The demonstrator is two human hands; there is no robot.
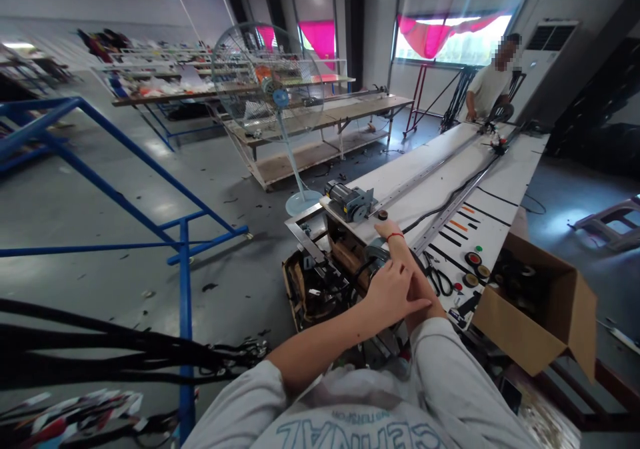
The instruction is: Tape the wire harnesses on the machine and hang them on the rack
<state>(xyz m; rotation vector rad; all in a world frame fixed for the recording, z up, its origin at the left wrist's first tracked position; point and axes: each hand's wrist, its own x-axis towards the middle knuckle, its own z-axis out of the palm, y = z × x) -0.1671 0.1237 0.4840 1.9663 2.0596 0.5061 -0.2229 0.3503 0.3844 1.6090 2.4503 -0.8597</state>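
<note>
My left hand point(393, 292) lies across my right forearm, thumb stretched out to the side and fingertips bent against the skin; I see nothing in it. Beyond it, my right hand point(388, 228), with a red band at the wrist, reaches to the near end of the long white table point(400, 185). Its fingers are small and partly hidden, so their grip is unclear. Just past that hand sits a small dark tape roll point(383, 215). A grey motor point(347, 200) is mounted to its left. Black-handled scissors point(440, 281) lie right of my forearm.
Tape rolls point(473, 259) and black and orange strips point(459, 225) lie on the table's right side. An open cardboard box point(525, 329) stands at its right. A co-worker point(493, 89) stands at the far end. Left are a pedestal fan point(290, 145) and blue frame point(185, 289).
</note>
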